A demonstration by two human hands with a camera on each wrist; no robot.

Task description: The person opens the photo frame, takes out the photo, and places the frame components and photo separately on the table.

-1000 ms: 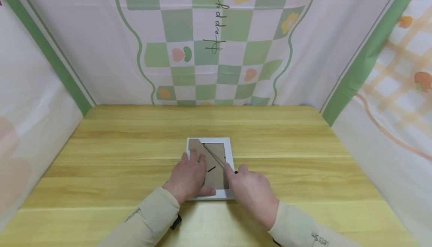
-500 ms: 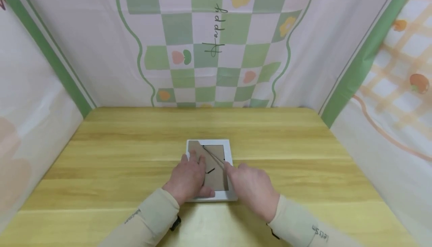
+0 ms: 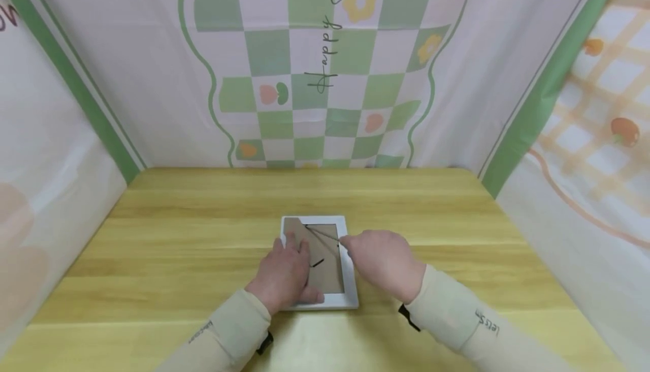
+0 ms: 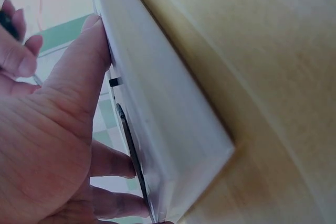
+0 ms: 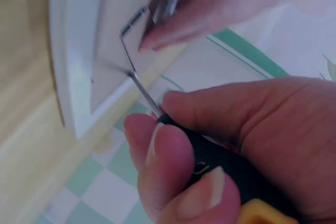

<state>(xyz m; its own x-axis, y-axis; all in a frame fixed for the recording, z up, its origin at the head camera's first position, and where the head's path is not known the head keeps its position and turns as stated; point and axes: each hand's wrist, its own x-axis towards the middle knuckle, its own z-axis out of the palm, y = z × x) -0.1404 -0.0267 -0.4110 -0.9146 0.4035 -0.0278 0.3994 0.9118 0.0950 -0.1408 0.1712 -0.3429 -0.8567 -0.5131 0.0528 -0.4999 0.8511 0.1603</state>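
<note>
A white picture frame (image 3: 349,281) lies face down on the table, its brown backing board (image 3: 327,279) upward. Over the board's left side runs a brown stand flap (image 3: 293,226). My left hand (image 3: 281,273) rests on the flap and the frame's lower left with spread fingers; in the left wrist view, its thumb (image 4: 79,61) lies along the frame's edge. My right hand (image 3: 386,262) grips a screwdriver (image 5: 220,161) with a dark handle and yellow end. Its thin shaft (image 3: 324,233) crosses the board toward a small black tab at the top. Whether the tip touches the tab is unclear.
The wooden table (image 3: 447,202) stretches on all sides of the frame. Behind it hangs a white and green checked cloth (image 3: 310,95), with printed cloths at left and right. A short black piece (image 3: 318,262) sits at mid-board.
My right hand has moved up along the frame's right side, and the screwdriver shaft now lies flatter across the board. My left hand keeps its place on the frame. The head view has tilted slightly upward.
</note>
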